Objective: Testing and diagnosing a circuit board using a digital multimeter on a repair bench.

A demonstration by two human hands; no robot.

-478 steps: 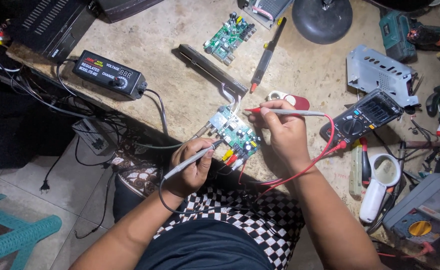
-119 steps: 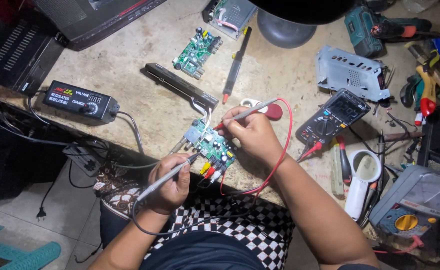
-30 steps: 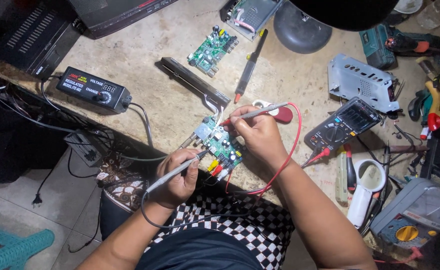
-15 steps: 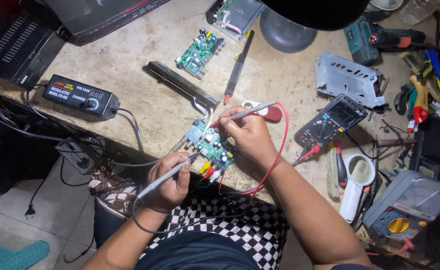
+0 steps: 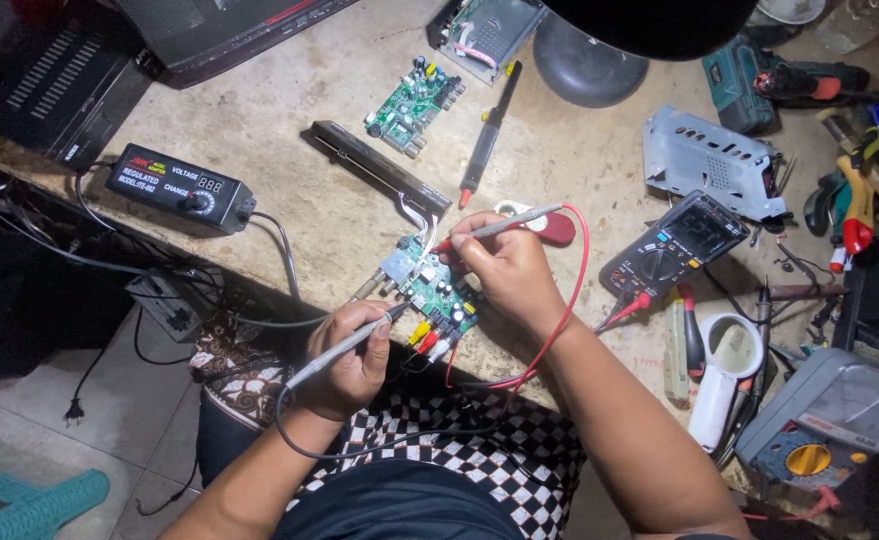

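Two hands at work: both over one small board at the near edge of the bench.
Bench: pale, stained stone-like worktop (image 5: pixel 290 140), cluttered across its right half.
Black cabinet: large dark vented box (image 5: pixel 60 85) at the far left corner.
Grey meter case: grey box with a yellow dial (image 5: pixel 830 420) at the near right corner.
Metal bracket: perforated silver sheet-metal cover (image 5: pixel 710 160), right of centre.
Power adapter: black oblong unit with a digital display and a knob (image 5: pixel 178 187), left of the board, well apart from it.
Multimeter: black handheld meter with a blank-looking screen (image 5: pixel 675 245), red lead plugged into its lower end, right of the right hand.
Black strip: long dark narrow bar (image 5: pixel 375 168), lying aslant just beyond the board.
Spare board: second green circuit board (image 5: pixel 415 105), farther back, untouched.
Task board: small green circuit board with coloured jacks along its near edge (image 5: pixel 438 295), between the two hands, overhanging the bench edge.
Right hand (image 5: pixel 505 270): closed around a slim grey probe with a red wire (image 5: pixel 505 222), its tip down at the board's far end; the hand touches the board's right side.
Left hand (image 5: pixel 345 350): gripping a grey probe with a black wire (image 5: pixel 345 345), its tip at the board's left edge; the hand sits just below and left of the board.
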